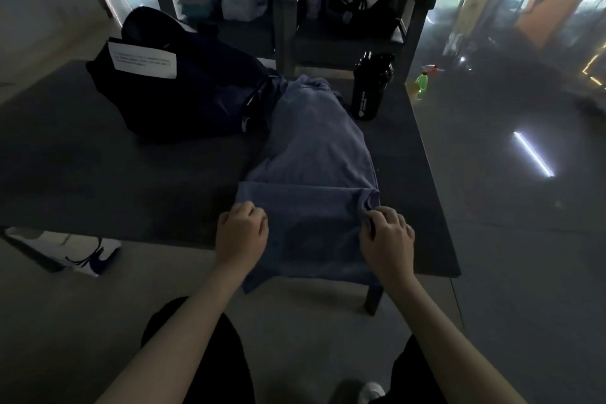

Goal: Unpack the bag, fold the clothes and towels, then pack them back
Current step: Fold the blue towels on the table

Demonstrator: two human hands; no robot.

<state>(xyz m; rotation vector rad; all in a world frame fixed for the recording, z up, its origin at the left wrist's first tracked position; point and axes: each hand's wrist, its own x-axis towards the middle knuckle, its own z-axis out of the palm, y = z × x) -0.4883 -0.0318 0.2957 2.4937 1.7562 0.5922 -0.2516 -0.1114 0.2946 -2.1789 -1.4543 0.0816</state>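
Both hands [242, 229] [387, 233] pinch blue towel [314, 154] (near edge), table [131, 180].

Both bare forearms reach forward and slightly inward. The left hand [242, 231] is curled, knuckles up, fingers pinched closed on cloth beneath it. The right hand [388, 234], well apart from the left and level with it, is bent the same way, fingertips gripping cloth
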